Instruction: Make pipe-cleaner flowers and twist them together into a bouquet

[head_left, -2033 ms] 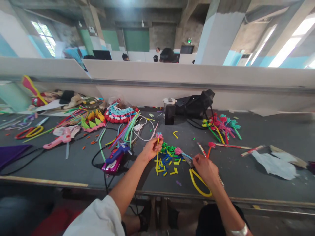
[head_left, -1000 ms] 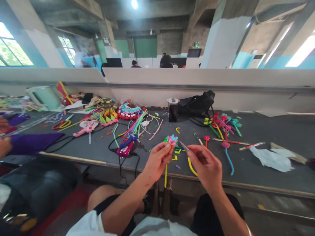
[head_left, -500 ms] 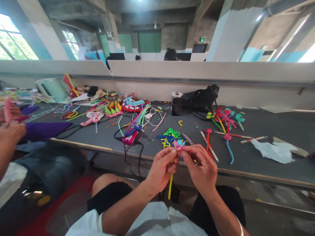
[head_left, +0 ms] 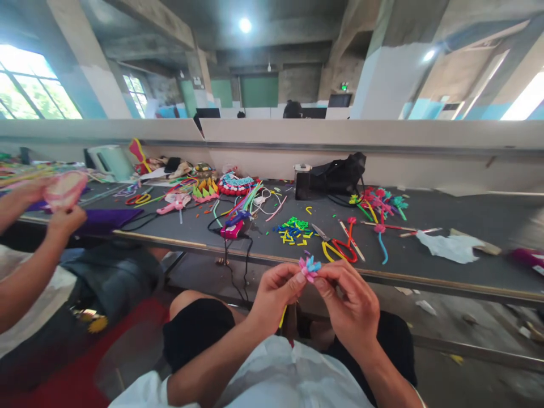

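A small pink and blue flower [head_left: 309, 268], seemingly made of fuzzy stem pieces, is held just off the table's front edge. My left hand [head_left: 278, 297] pinches it from the left between thumb and fingers. Below that hand, part of a yellow stem [head_left: 283, 316] shows; where it joins the flower is hidden. My right hand [head_left: 352, 300] is closed with thumb and forefinger on the flower's right side. Just beyond lie scissors [head_left: 343, 250] with red and yellow handles, and a pile of short green, blue and yellow pieces [head_left: 293, 231].
Finished-looking colourful flowers [head_left: 382, 203] lie right of a black bag [head_left: 340, 174]. A purple glue gun [head_left: 238, 218], a pink glue gun [head_left: 173, 204] and cables lie left. White paper [head_left: 448, 246] is at right. A co-worker's hands [head_left: 66, 221] hold something pink at far left.
My view has tilted up, and both hands sit slightly lower in it, still on the flower. Less of the yellow stem shows. The co-worker's hands and pink item are more in view.
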Tool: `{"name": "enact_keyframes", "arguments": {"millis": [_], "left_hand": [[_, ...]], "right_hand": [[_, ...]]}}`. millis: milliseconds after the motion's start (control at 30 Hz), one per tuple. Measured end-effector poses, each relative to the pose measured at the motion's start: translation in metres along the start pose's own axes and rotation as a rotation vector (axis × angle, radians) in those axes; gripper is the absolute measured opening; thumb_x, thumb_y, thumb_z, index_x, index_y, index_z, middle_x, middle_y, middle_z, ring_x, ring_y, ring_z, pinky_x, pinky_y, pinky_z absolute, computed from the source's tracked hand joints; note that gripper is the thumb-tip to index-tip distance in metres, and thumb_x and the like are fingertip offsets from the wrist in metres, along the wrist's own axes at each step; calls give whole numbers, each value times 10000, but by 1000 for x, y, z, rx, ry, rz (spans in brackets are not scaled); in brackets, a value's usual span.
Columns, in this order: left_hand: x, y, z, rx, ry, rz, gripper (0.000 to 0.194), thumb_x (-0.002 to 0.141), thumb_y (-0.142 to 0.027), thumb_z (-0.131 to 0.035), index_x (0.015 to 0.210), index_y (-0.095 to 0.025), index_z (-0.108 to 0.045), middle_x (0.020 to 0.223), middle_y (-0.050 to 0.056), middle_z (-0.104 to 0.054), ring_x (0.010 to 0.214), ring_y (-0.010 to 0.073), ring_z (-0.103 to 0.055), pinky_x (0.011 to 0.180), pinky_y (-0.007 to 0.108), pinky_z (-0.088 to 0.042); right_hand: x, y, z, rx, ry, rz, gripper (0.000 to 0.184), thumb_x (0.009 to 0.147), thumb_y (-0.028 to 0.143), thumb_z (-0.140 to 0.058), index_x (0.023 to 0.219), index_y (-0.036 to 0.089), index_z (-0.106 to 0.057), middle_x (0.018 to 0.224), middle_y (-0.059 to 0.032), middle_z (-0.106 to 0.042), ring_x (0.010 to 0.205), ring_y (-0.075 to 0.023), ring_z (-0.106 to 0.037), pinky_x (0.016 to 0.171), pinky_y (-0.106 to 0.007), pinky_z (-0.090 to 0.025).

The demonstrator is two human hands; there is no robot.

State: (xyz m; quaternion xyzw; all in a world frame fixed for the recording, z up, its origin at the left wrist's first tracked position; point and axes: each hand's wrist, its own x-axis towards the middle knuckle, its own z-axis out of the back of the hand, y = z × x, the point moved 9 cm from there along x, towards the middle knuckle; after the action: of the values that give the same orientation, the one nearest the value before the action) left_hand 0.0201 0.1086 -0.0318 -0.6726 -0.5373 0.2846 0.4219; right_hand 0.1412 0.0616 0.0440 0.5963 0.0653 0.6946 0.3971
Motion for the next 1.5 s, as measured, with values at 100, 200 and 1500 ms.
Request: {"name": "enact_keyframes", "arguments": {"millis": [100,200,1500], "left_hand": [[-7,-2,4,52,-3,-40,271,737,-407,-775,736,-146,-698,555,-39,-438,493,47,-285,461,195,-178],[-9,-2,8,83,26,-49,258,754,-403,-762,770,-150,-716,590,-27,-472,517,54,-311,483,202,-200],[-18,18,14,123,220,110,250,831,-362,-698,766,-122,-675,588,-24,-479,508,50,-351,477,199,-222]], "right_hand": [[-4,12,6,0,12,38,82,892,181,-625,840,233,-661,768,2,-659,697,-138,-631,625,-237,-512],[-7,10,12,33,0,9,72,883,183,-643,883,241,-684,801,-9,-662,713,-138,-632,616,-235,-515],[-13,-4,-6,163,392,-9,170,964,128,-461,1015,210,-601,1033,-56,-535,950,-156,-550,815,-286,-440]]}}
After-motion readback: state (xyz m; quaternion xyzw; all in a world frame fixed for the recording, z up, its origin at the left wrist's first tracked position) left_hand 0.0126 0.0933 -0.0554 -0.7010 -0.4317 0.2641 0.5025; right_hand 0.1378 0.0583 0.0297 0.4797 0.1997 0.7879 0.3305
